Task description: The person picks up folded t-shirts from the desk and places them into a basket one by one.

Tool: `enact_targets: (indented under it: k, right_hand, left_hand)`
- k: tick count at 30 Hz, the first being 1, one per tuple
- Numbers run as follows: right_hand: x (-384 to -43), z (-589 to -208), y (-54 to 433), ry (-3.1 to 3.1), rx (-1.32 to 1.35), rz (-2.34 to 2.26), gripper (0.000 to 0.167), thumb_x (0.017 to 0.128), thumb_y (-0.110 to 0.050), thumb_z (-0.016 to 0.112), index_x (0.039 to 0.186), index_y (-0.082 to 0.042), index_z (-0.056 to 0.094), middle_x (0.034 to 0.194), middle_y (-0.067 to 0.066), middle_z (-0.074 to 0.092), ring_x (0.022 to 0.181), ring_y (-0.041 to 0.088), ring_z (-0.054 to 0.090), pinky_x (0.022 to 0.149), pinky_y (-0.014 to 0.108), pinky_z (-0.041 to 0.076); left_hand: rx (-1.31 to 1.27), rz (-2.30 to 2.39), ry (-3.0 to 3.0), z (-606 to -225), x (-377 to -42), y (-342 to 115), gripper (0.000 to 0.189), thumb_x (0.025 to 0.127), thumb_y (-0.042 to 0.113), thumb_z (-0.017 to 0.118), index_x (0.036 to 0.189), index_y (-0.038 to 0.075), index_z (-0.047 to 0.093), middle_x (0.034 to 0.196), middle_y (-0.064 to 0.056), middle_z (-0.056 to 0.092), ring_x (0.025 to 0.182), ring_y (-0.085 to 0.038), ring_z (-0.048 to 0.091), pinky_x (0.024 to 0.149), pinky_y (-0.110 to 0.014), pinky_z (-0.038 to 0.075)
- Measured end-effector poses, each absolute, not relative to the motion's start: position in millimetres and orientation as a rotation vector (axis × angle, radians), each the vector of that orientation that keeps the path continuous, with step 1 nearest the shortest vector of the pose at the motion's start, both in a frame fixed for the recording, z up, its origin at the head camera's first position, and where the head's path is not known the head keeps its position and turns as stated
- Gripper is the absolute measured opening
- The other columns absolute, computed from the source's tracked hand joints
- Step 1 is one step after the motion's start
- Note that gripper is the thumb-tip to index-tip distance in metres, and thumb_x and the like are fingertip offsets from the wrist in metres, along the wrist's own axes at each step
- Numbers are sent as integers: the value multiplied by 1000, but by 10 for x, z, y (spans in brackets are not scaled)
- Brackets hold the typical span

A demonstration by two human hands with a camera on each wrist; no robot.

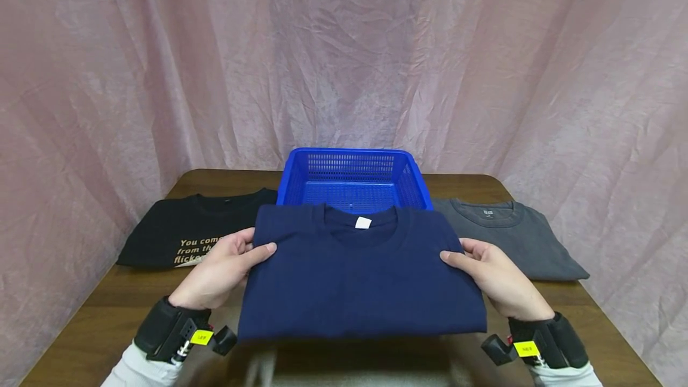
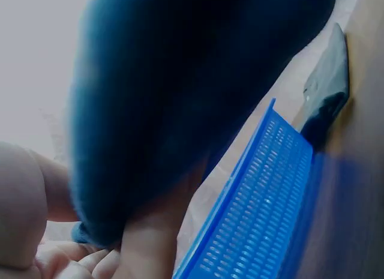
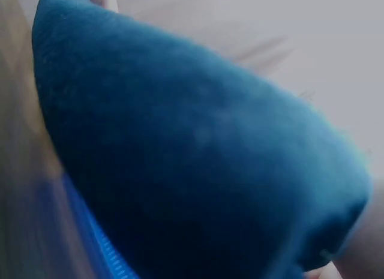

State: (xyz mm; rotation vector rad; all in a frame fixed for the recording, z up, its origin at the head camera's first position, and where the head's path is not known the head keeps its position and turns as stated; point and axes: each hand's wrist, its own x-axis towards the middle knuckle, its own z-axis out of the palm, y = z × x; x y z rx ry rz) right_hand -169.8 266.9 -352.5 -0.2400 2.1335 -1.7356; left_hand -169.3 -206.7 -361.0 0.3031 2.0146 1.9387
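A folded navy T-shirt with a white neck label is held up between both hands, in front of the blue basket. My left hand pinches its left side, thumb on top and fingers beneath. On the opposite side my right hand grips it the same way. In the left wrist view the shirt hangs close, with fingers curled under its edge, and the basket wall stands beyond. The right wrist view is mostly filled by the shirt, which hides most of that hand.
A folded black T-shirt with printed lettering lies on the wooden table left of the basket. To the right lies a folded dark grey T-shirt. A pink curtain hangs behind the table.
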Motion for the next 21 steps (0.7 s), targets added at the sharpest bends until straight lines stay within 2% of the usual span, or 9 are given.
enact_targets:
  k: [9,15,21]
  right_hand:
    - [-1749,-3454,2664,2155,-239,-1734,64,115,-28,59,160,12,37,117,-1,82,98,17,82,84,36,68]
    - [-1847,-3415,2643,2203,-197,-1723,61,114,-30,61,155,11,43,110,-1,82,92,17,82,81,35,68]
    - [-2002,-3395,2625,2232,-180,-1710,61,113,-31,62,154,11,45,107,-1,82,88,16,81,78,35,68]
  left_hand:
    - [252,1936,2043,-3549,-1764,-2068,57,115,21,59,158,-10,37,121,-4,81,101,-18,82,90,-41,68]
    - [246,1941,2050,-3510,-1863,-2055,56,115,23,58,157,-10,39,115,0,82,97,-17,83,87,-39,69]
    - [208,1923,2105,-3500,-2026,-2023,50,115,24,59,153,-7,47,102,3,83,88,-15,82,81,-37,69]
